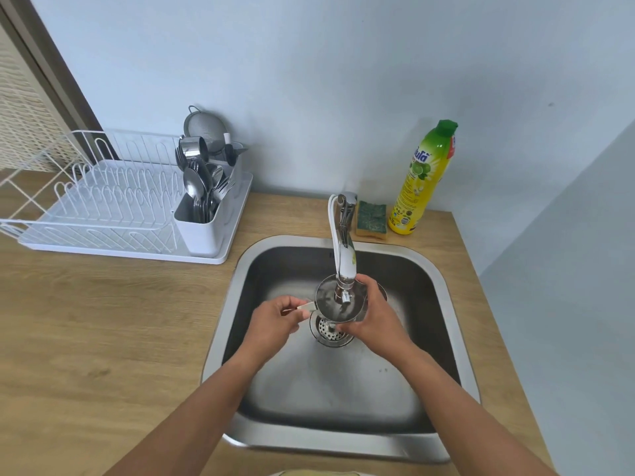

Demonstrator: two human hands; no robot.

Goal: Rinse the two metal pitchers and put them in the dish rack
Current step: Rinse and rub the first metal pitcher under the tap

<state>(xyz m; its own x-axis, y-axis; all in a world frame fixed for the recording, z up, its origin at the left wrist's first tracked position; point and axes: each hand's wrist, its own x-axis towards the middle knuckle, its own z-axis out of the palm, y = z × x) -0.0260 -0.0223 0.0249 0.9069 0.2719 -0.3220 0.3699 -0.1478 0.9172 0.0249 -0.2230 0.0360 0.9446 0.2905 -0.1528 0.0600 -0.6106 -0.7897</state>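
Over the sink (pixel 443 304) I hold a small metal pitcher (pixel 326 300), its mouth up, directly under the faucet spout (pixel 343 266). My left hand (pixel 275 321) pinches its flat handle (pixel 305 306) on the left. My right hand (pixel 374 317) wraps around the pitcher's right side and base. A second curved metal rim (pixel 383 292) peeks out behind my right hand, mostly hidden. The white wire dish rack (pixel 103 201) stands on the counter at the left, its plate slots bare. Whether water is running I cannot tell.
The rack's cutlery holder (pixel 206 228) holds several spoons and forks, a small metal cup (pixel 192 147) and a strainer (pixel 204 127). Behind the sink are a green sponge (pixel 371 219) and a yellow dish soap bottle (pixel 424 180). The drain strainer (pixel 330 329) lies below the pitcher.
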